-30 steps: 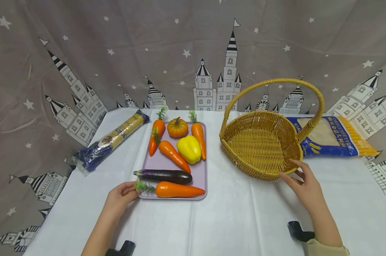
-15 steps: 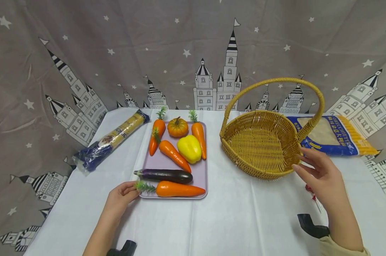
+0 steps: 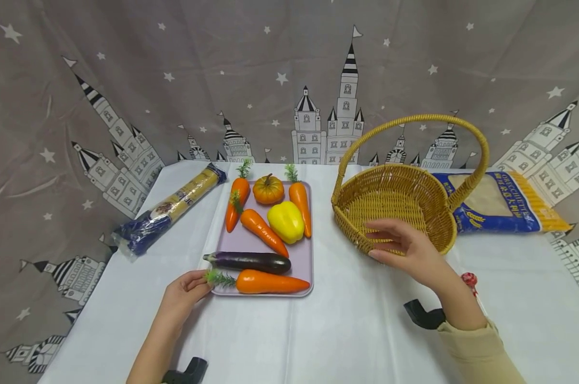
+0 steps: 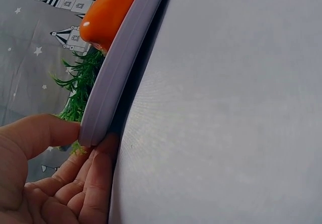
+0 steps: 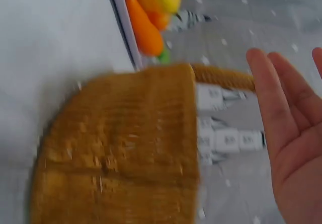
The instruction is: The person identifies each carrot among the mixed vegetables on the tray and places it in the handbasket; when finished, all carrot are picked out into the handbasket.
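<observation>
At its near left corner, the lilac tray [image 3: 299,266] is pinched by my left hand [image 3: 185,296]; in the left wrist view the thumb lies on the rim and the fingers lie below it. On the tray are several orange carrots [image 3: 272,282], an eggplant [image 3: 251,262], a yellow bell pepper [image 3: 286,222] and a small pumpkin [image 3: 268,189]. Over the near rim of the wicker basket [image 3: 443,229] hovers my right hand [image 3: 409,253], its fingers loosely extended and holding nothing. The right wrist view shows it apart from the basket wall [image 5: 121,143], which is blurred.
A pasta pack [image 3: 171,208] lies left of the tray. Behind the basket's right side lies a blue and yellow orecchiette bag [image 3: 498,205]. A red lollipop [image 3: 469,280] lies beside the right forearm. The basket's tall handle [image 3: 414,120] arches upward.
My right hand first drew right from the basket's right rim, then swept left across its front. This uncovered the lollipop. The left hand stays at the tray corner.
</observation>
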